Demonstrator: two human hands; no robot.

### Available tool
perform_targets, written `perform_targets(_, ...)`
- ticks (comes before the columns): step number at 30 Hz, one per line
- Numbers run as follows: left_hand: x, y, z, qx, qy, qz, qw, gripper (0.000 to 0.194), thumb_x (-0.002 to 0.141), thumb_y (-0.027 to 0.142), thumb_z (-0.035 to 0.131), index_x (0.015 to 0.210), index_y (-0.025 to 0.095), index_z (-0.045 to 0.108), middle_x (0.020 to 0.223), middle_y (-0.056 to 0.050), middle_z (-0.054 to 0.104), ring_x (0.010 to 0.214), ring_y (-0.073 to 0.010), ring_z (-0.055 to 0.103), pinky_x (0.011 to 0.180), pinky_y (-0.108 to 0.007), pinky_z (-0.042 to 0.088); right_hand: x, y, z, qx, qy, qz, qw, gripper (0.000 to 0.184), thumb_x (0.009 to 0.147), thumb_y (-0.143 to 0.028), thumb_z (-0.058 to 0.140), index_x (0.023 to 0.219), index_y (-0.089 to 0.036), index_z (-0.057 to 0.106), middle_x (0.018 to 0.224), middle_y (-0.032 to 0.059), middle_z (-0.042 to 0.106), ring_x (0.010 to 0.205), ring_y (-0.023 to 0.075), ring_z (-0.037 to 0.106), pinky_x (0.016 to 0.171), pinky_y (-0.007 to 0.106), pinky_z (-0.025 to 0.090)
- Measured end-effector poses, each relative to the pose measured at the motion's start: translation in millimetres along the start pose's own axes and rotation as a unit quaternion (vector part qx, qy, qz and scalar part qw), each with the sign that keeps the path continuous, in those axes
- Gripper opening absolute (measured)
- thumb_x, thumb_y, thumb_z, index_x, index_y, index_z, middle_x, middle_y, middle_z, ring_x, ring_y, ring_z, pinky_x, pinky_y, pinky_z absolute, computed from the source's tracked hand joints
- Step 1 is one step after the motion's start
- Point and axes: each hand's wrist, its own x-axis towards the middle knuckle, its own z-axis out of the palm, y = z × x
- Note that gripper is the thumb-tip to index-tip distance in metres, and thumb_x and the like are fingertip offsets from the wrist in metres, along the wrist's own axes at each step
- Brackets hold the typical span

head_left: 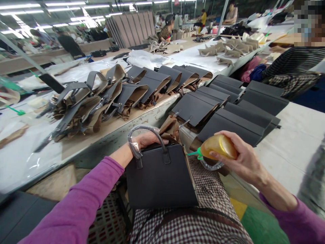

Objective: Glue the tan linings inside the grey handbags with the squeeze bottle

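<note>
A black handbag (159,179) rests on my lap, its front panel facing me and its looped handle wrapped in clear plastic. My left hand (149,139) reaches through that handle and grips the bag's top edge; some of its fingers are hidden. Brown lining (170,130) bulges out behind the bag's top. In my right hand (243,159) is a squeeze bottle (220,147) of amber liquid, tipped on its side. Its green nozzle (194,153) points left, with the tip at the bag's open right side edge. A second plastic-wrapped handle (212,165) shows below the bottle.
Several unfinished black bags (152,81) with brown lining line the left table (106,135). Black bag pieces (233,123) lie in overlapping rows on the right table (302,135). Under my left arm is a plastic basket (109,220). A co-worker in a striped sleeve (291,62) sits at right.
</note>
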Motion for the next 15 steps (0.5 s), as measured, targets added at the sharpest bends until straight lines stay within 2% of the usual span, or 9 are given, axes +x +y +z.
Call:
perform_targets(2, -0.1, -0.1, 1.0, -0.005, 0.000, 0.000, 1.000, 0.021, 0.080, 0.025, 0.084, 0.093, 0.012, 0.073, 0.088, -0.002, 0.076, 0.078, -0.0178, 0.069, 0.077, -0.032, 0.057, -3.2, 2.3, 0.5, 0.007, -0.002, 0.008, 1.000, 0.048, 0.089, -0.062, 0.073, 0.120, -0.027, 0.059, 0.110, 0.0093, 0.070, 0.088, 0.0316, 0.069, 0.081, 0.047, 0.060)
perform_targets(7, -2.3, 6.0, 5.7, -0.013, 0.004, 0.002, 1.000, 0.036, 0.064, 0.027, 0.092, 0.093, 0.012, 0.077, 0.089, -0.005, 0.080, 0.084, -0.0221, 0.069, 0.080, -0.031, 0.056, -7.5, 7.1, 4.0, 0.056, 0.033, 0.034, 0.997, 0.055, 0.087, -0.062, 0.076, 0.125, -0.026, 0.058, 0.114, 0.0096, 0.069, 0.092, 0.0318, 0.069, 0.079, 0.045, 0.060)
perform_targets(10, -3.6, 9.3, 7.3, -0.006, 0.009, 0.002, 1.000, 0.034, 0.063, 0.029, 0.093, 0.087, 0.012, 0.076, 0.083, -0.005, 0.079, 0.078, -0.0217, 0.067, 0.076, -0.030, 0.055, -4.2, 5.6, 6.3, 0.046, 0.036, 0.027, 0.998, 0.055, 0.088, -0.063, 0.076, 0.124, -0.026, 0.058, 0.115, 0.0105, 0.069, 0.093, 0.0323, 0.069, 0.081, 0.046, 0.059)
perform_targets(15, -3.8, 5.0, 5.7, 0.005, 0.030, 0.000, 1.000, 0.032, 0.064, 0.028, 0.092, 0.084, 0.011, 0.075, 0.076, -0.004, 0.077, 0.069, -0.0193, 0.065, 0.065, -0.028, 0.053, -1.9, 3.7, 6.3, 0.014, 0.008, 0.019, 1.000, 0.052, 0.087, -0.063, 0.075, 0.120, -0.026, 0.059, 0.107, 0.0091, 0.071, 0.085, 0.0312, 0.069, 0.077, 0.046, 0.060)
